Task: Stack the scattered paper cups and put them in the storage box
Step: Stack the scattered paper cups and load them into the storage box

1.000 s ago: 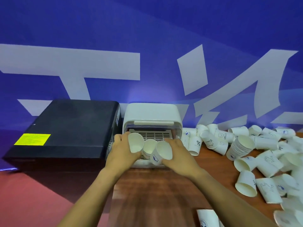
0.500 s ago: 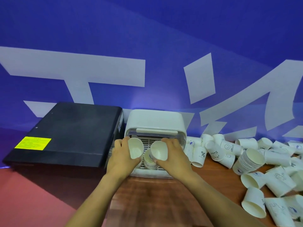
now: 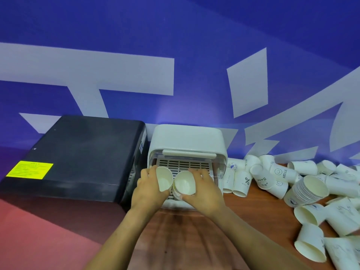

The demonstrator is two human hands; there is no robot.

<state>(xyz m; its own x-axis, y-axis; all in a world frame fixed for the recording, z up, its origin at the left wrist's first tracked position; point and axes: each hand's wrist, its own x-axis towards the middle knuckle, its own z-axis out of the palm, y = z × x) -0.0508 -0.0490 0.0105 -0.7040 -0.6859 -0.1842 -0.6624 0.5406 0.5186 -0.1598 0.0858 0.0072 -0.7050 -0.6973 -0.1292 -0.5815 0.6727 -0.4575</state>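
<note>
The left hand [image 3: 150, 189] grips a single paper cup [image 3: 164, 178], its mouth turned up and toward the camera, long axis tilted back toward the storage box [image 3: 187, 142]. The right hand [image 3: 204, 190] curls around a nested cup stack [image 3: 184, 185] just beside it, mouth also facing the camera; the stack's lower end is hidden behind the fingers, so it probably rests on the box's slotted tray [image 3: 182, 164]. The box is smooth off-white plastic with rounded corners and a raised front flap. On the wooden worktop [image 3: 194, 240], loose cups [image 3: 309, 244] lie on their sides pointing every way, some cut off at the right edge. A matte black case [image 3: 78, 156] stands to the box's left.
</note>
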